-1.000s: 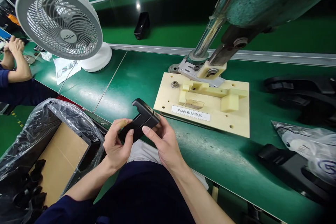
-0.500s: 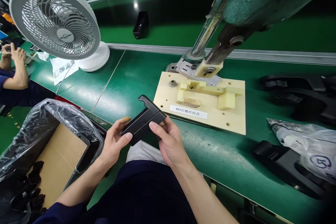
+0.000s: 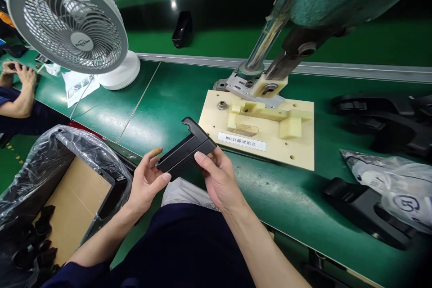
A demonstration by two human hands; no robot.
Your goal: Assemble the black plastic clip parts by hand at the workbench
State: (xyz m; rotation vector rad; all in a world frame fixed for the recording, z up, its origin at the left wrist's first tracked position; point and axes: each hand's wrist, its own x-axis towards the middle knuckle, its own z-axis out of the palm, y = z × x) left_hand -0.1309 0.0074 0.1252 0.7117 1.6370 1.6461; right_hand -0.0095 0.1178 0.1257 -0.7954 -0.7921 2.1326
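Observation:
A black plastic part with a hooked upper end is held between my two hands, above the bench's front edge. My left hand has its thumb on the lower left end of the part, with the index finger raised off it. Around the right end, my right hand grips with the thumb on the near face. Beyond the part lies a cream fixture plate with yellow blocks and a white label. A metal press-like tool stands over the plate's back edge.
A white fan stands at the back left. At lower left is a plastic-lined box with cardboard and black parts. Black parts and a bagged item lie on the right. Another person's hands show at far left.
The black part has moved slightly up and to the right with my right hand. The index finger of my left hand has lifted a little from it.

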